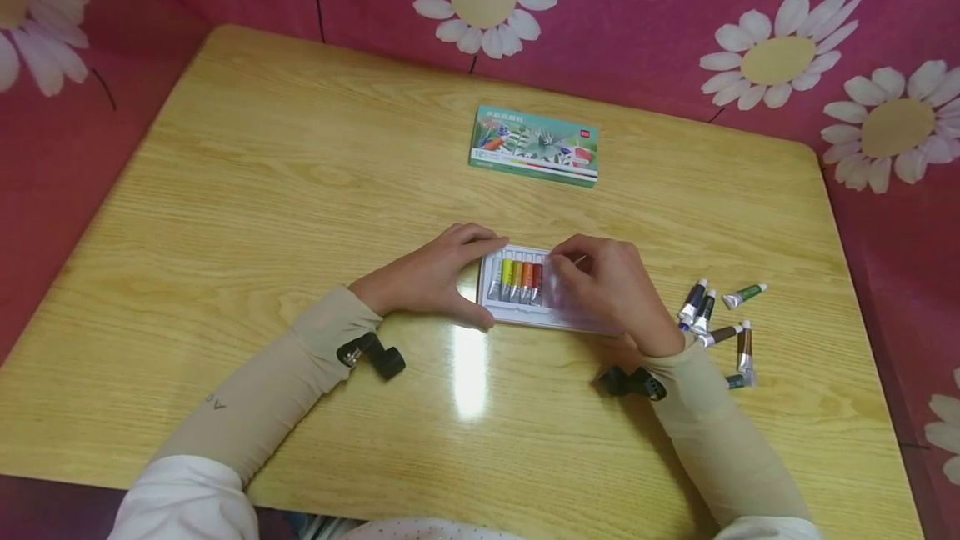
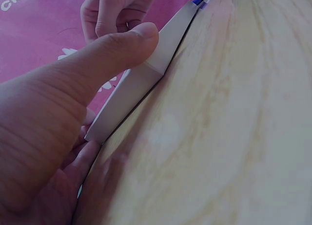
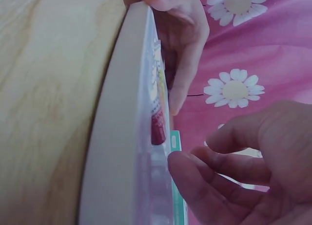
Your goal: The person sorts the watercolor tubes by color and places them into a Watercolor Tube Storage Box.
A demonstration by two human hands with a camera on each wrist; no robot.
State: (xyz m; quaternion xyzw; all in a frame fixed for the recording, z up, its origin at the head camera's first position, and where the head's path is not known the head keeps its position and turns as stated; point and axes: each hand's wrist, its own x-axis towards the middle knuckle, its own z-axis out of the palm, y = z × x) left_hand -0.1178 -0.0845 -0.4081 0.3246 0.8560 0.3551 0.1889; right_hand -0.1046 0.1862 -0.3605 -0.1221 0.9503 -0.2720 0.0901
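A white plastic paint tray [image 1: 514, 312] lies on the table between the two hands. Several small paint tubes [image 1: 517, 277] fill its left part side by side, from pale grey through yellow and orange to dark red. My left hand [image 1: 442, 273] spans the tray's left end, thumb on the near edge and fingers at the far corner. Over the tray, beside the dark red tube [image 3: 158, 130], my right hand [image 1: 611, 277] has its fingers bent, thumb and forefinger close together at the slots. No tube shows between them in the right wrist view. The right hand hides much of the tray's right part.
Several loose paint tubes [image 1: 743, 296] in dark and green shades lie scattered right of the right forearm. A green printed paint box [image 1: 534, 146] lies flat behind the tray. Pink flowered cloth [image 1: 630, 23] borders the wooden table [image 1: 315, 148].
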